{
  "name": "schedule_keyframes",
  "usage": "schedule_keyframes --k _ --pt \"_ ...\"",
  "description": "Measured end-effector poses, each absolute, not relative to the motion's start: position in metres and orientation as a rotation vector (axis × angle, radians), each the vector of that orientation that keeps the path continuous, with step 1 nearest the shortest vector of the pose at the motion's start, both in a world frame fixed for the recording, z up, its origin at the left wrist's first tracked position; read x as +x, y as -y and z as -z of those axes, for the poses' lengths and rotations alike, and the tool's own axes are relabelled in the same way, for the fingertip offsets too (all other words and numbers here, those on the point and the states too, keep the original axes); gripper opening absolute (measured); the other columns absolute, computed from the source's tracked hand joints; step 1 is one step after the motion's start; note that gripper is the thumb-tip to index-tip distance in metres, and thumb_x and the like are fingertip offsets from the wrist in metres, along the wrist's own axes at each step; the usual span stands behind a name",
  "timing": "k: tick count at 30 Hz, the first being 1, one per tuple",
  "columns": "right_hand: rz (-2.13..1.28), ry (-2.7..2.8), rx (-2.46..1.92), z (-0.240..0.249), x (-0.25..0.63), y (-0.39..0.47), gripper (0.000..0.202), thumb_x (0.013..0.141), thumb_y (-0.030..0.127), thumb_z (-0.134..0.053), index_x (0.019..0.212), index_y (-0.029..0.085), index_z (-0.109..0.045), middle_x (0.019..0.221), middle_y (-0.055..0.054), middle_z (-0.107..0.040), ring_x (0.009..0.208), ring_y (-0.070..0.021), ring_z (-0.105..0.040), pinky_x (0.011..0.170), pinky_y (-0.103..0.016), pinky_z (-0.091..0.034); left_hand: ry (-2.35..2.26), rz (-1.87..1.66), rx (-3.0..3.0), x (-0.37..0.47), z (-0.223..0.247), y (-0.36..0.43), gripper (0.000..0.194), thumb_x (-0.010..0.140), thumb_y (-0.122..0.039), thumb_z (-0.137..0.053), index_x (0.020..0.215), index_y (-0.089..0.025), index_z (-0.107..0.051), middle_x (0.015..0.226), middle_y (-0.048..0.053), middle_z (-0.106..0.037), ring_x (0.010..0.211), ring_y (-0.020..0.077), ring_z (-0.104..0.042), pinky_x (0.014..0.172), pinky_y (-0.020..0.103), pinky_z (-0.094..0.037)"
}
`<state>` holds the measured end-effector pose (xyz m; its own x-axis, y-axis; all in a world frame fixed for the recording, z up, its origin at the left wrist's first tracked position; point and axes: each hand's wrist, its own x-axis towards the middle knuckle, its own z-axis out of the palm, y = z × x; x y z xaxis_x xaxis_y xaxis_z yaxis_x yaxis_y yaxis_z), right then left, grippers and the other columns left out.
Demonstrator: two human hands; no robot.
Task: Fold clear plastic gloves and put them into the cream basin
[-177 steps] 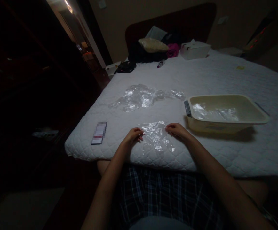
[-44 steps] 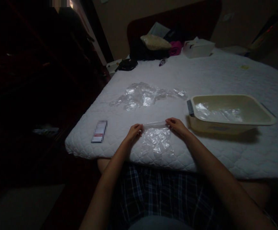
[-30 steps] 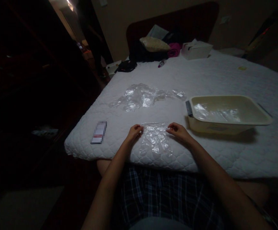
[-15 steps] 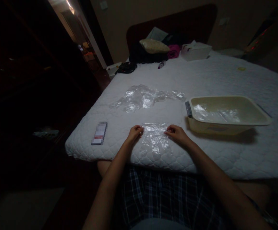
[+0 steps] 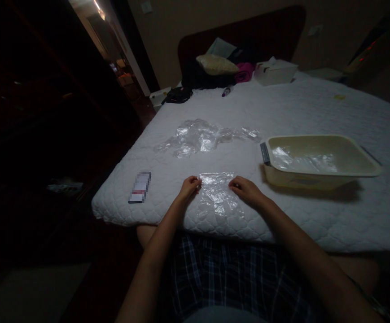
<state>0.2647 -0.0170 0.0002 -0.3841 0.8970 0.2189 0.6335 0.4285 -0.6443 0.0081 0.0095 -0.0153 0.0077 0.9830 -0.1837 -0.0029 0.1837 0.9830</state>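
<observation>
A clear plastic bag (image 5: 217, 194) lies flat and wrinkled on the white quilted bed (image 5: 141, 157), close to its front edge. My left hand (image 5: 190, 186) pinches its left side near the top. On the opposite side, my right hand (image 5: 243, 188) grips the bag's right edge with bent fingers. Farther back lies a loose spread of crumpled clear plastic bags (image 5: 201, 137). To the right stands a cream plastic basin (image 5: 316, 180) with grey handles, and clear plastic shows inside it.
A phone-like flat object (image 5: 140, 187), blurred out, lies on the left of the bed. Toward the headboard (image 5: 248, 33) are a yellowish pillow-like bundle (image 5: 216, 64), dark cloth, a rolled magenta cloth (image 5: 245, 72) and a white box (image 5: 276, 72). A small bottle (image 5: 227, 91) lies before them.
My right hand has shifted slightly left along the bag's edge. The bag's lower right part has spread a little to the right. My left hand stays nearly still.
</observation>
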Motion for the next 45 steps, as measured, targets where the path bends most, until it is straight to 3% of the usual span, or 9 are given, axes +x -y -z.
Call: schedule_keyframes --k 15,21,25,31,37,41,45 --pt "-0.583 2.316 -1.264 -0.015 0.257 0.018 0.021 0.079 0.016 -0.045 0.088 0.02 -0.064 0.095 -0.006 -0.056 0.079 -0.0154 -0.054 0.073 -0.027 -0.041 -1.223 -1.062 1.035 0.007 0.017 -0.01 0.028 0.061 -0.033 -0.067 0.08 -0.015 -0.054 0.061 -0.002 -0.054 0.043 0.0055 -0.046 0.037 0.016 -0.032" --pt "-0.767 2.134 -1.135 -0.014 0.267 0.007 0.02 0.075 0.021 -0.049 0.087 0.017 -0.064 0.086 -0.007 -0.058 0.071 -0.0153 -0.054 0.065 -0.028 -0.044 -1.247 -1.06 1.071 0.004 0.013 -0.009 0.028 0.064 -0.036 -0.065 0.08 -0.015 -0.057 0.067 0.002 -0.058 0.044 0.0052 -0.046 0.039 0.017 -0.033" --pt "-0.77 1.817 -1.289 -0.009 0.277 -0.004 0.02 0.074 0.027 -0.051 0.086 0.017 -0.063 0.078 -0.006 -0.059 0.067 -0.0155 -0.054 0.059 -0.027 -0.043 -1.411 -1.082 1.176 -0.001 0.006 -0.017 0.026 0.063 -0.036 -0.066 0.075 -0.014 -0.06 0.064 0.001 -0.057 0.045 0.0049 -0.045 0.04 0.017 -0.032" --pt "-0.986 1.546 -1.395 0.002 0.281 -0.026 0.029 0.069 0.036 -0.059 0.088 0.015 -0.062 0.078 -0.008 -0.063 0.068 -0.0165 -0.056 0.058 -0.027 -0.043 -1.311 -1.101 1.163 0.001 -0.01 -0.036 0.026 0.056 -0.026 -0.072 0.076 -0.016 -0.059 0.07 0.0 -0.057 0.061 0.0084 -0.052 0.056 0.021 -0.043" --pt "-1.033 1.582 -1.402 0.01 0.273 -0.039 0.021 0.063 0.031 -0.062 0.076 0.014 -0.062 0.07 -0.006 -0.063 0.062 -0.0148 -0.054 0.058 -0.027 -0.041 -1.358 -0.874 1.288 0.002 -0.028 -0.046 0.017 0.053 -0.011 -0.069 0.066 -0.013 -0.057 0.059 -0.002 -0.054 0.053 0.0081 -0.05 0.051 0.021 -0.04" --pt "-1.008 1.598 -1.397 0.003 0.27 -0.043 0.013 0.064 0.028 -0.06 0.068 0.015 -0.061 0.062 -0.004 -0.06 0.058 -0.0143 -0.053 0.054 -0.026 -0.04 -1.392 -0.817 1.353 0.0 -0.029 -0.051 0.016 0.054 -0.011 -0.068 0.065 -0.013 -0.057 0.055 -0.003 -0.053 0.047 0.0072 -0.049 0.048 0.02 -0.038" --pt "-0.962 1.615 -1.357 -0.009 0.27 -0.046 0.014 0.066 0.03 -0.059 0.071 0.017 -0.06 0.067 -0.004 -0.06 0.058 -0.0141 -0.054 0.054 -0.026 -0.041 -1.381 -0.874 1.406 -0.003 -0.025 -0.055 0.014 0.058 -0.015 -0.066 0.066 -0.014 -0.054 0.055 -0.002 -0.054 0.044 0.0079 -0.05 0.044 0.02 -0.036"
